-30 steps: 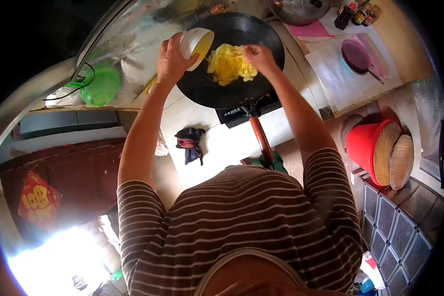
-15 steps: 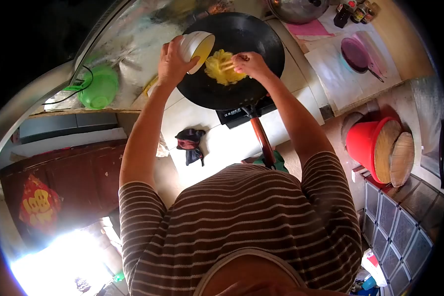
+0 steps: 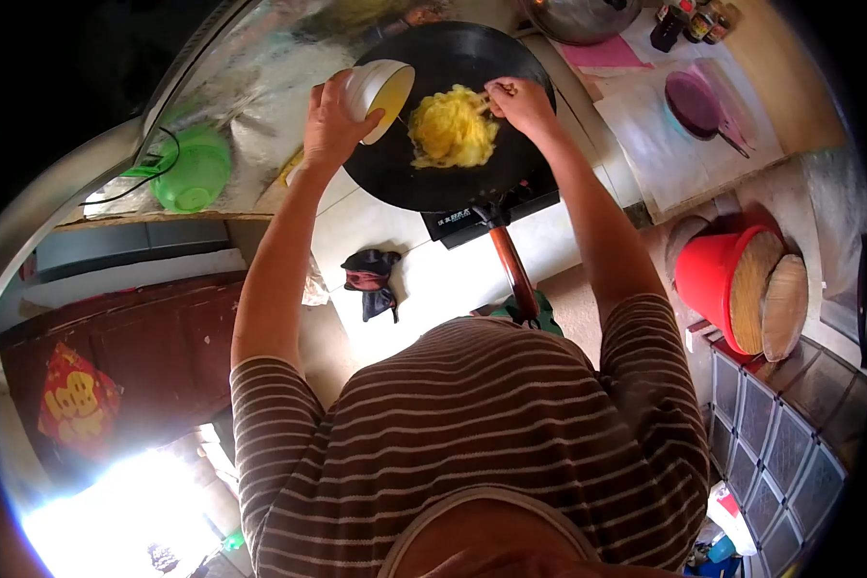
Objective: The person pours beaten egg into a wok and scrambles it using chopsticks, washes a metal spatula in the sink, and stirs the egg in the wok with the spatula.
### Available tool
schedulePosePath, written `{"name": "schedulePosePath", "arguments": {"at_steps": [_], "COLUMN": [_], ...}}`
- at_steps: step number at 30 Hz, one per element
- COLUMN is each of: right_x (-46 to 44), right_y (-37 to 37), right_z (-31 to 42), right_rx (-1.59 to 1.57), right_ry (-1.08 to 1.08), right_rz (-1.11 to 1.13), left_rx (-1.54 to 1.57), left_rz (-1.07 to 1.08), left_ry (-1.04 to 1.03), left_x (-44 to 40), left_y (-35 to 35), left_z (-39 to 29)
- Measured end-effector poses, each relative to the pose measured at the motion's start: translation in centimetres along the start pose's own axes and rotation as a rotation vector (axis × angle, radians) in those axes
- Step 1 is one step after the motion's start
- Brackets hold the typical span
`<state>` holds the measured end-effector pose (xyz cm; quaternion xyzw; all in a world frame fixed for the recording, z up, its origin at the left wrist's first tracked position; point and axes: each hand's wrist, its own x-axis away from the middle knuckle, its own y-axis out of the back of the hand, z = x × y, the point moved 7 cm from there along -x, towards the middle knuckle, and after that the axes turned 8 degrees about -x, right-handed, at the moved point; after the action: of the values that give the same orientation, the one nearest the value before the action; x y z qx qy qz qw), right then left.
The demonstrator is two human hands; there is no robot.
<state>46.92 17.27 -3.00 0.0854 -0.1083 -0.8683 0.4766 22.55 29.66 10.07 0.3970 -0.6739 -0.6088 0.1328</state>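
Observation:
My left hand (image 3: 333, 120) grips a white bowl (image 3: 364, 85), tilted over the left side of a black wok (image 3: 462, 188). Yellow egg coats the bowl's inside, and a thin strand seems to hang from its lip. In the middle of the wok lies a soft mass of yellow egg (image 3: 453, 130). My right hand (image 3: 520, 104) is closed at the egg's right edge, above the wok. It holds chopsticks (image 3: 491, 108), of which only a short pale length shows. The wok's brown handle (image 3: 513, 270) points toward my body.
The wok sits on a black cooktop (image 3: 453, 226). A dark cloth (image 3: 371, 281) lies on the white counter. To the left stands a green basin (image 3: 195, 169). On the right are a purple-rimmed pan (image 3: 694, 101), a red bucket (image 3: 713, 279), a large lid (image 3: 583, 17) and several bottles (image 3: 669, 29).
My right hand has moved right with the chopsticks, from the egg's middle to its edge. The egg mass looks wider and has shifted right. The bowl stays tilted in nearly the same place.

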Motion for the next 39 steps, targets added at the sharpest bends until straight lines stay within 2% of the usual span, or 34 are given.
{"name": "schedulePosePath", "arguments": {"at_steps": [2, 3, 4, 6, 10, 12, 13, 14, 16, 17, 18, 20, 22, 23, 24, 26, 27, 28, 30, 31, 32, 34, 36, 38, 39], "right_x": [1.2, 1.1, 1.5, 1.6, -0.4, 1.0, 1.2, 1.2, 1.8, 1.6, 1.0, -0.3, 0.7, 1.3, 1.6, 1.9, 1.3, 0.4, 0.1, 0.9, 1.4, 1.9, 2.0, 2.5, 2.9], "right_y": [-1.7, -3.5, -5.1, -4.3, -0.1, -2.0, -3.6, -4.6, -3.1, -1.5, -0.4, -0.7, -3.5, -5.0, -4.2, -2.9, -1.5, -0.5, -1.5, -2.6, -4.3, -5.4, -2.9, 0.3, 1.1], "right_z": [0.2, -0.3, -1.5, -0.9, -1.9, -1.2, -1.6, -2.2, -0.9, -0.4, -0.4, -2.3, -2.0, -2.1, -1.2, -0.8, -1.1, -0.6, -0.7, -0.5, -0.7, -0.6, 0.3, 2.7, 3.3], "right_rx": [-0.038, -0.042, -0.336, -0.372, -0.028, 0.040, -0.024, -0.133, -0.291, -0.178, -0.098, -0.103, -0.096, -0.228, -0.230, -0.347, -0.195, 0.007, -0.044, 0.002, -0.103, -0.327, -0.376, -0.283, -0.243], "right_ry": [0.074, 0.037, -0.093, -0.227, -0.046, -0.007, 0.051, 0.011, -0.222, -0.222, -0.170, 0.102, 0.040, 0.020, 0.019, -0.208, -0.205, -0.110, 0.077, 0.094, -0.030, -0.201, -0.110, 0.081, 0.109], "right_rz": [-0.045, 0.028, 0.156, 0.247, -0.020, -0.055, -0.003, 0.057, 0.214, 0.158, 0.123, -0.114, -0.027, 0.050, 0.050, 0.223, 0.124, 0.128, -0.125, -0.102, 0.056, 0.224, 0.173, 0.077, 0.130], "left_rx": [-0.013, -0.018, -0.023, -0.024, -0.055, -0.037, -0.020, -0.023, -0.014, -0.013, -0.015, -0.012, -0.013, -0.016, -0.006, 0.004, -0.003, -0.007, -0.009, -0.014, -0.018, 0.024, 0.025, 0.026, 0.048], "left_rz": [0.000, 0.000, 0.001, -0.012, -0.051, -0.020, 0.014, 0.014, -0.032, -0.030, -0.030, -0.033, 0.001, -0.001, -0.009, -0.010, -0.023, -0.033, -0.022, -0.006, -0.010, -0.027, -0.037, -0.053, -0.046], "left_ry": [0.011, 0.013, 0.014, -0.014, -0.065, -0.010, 0.046, 0.044, -0.035, -0.031, -0.036, -0.045, 0.040, 0.035, 0.013, 0.000, -0.011, -0.023, 0.005, 0.035, 0.031, 0.043, 0.027, 0.013, 0.031], "left_x": [0.0, 0.2, 0.1, 0.2, 0.5, 0.7, 0.8, 0.6, 0.8, 0.8, 0.8, 1.0, 1.0, 0.8, 0.8, 1.2, 1.1, 1.3, 1.3, 1.3, 1.3, 1.5, 1.4, 1.4, 1.5], "left_y": [0.0, 0.0, 0.0, 0.1, 0.1, 0.6, 0.7, 0.7, 0.6, 0.5, 0.4, 0.2, 0.1, 0.3, 0.4, 0.3, 0.2, 0.1, 0.0, 0.0, 0.3, 0.5, 0.5, 0.7, 0.8], "left_z": [-0.1, -0.2, -0.1, -0.1, 0.0, -0.8, -0.8, -0.6, -0.5, -0.2, -0.1, -0.3, 0.1, 0.0, -0.1, 0.2, 0.5, 0.6, 0.5, 0.6, 0.4, 0.2, 0.3, 0.5, 0.6]}}
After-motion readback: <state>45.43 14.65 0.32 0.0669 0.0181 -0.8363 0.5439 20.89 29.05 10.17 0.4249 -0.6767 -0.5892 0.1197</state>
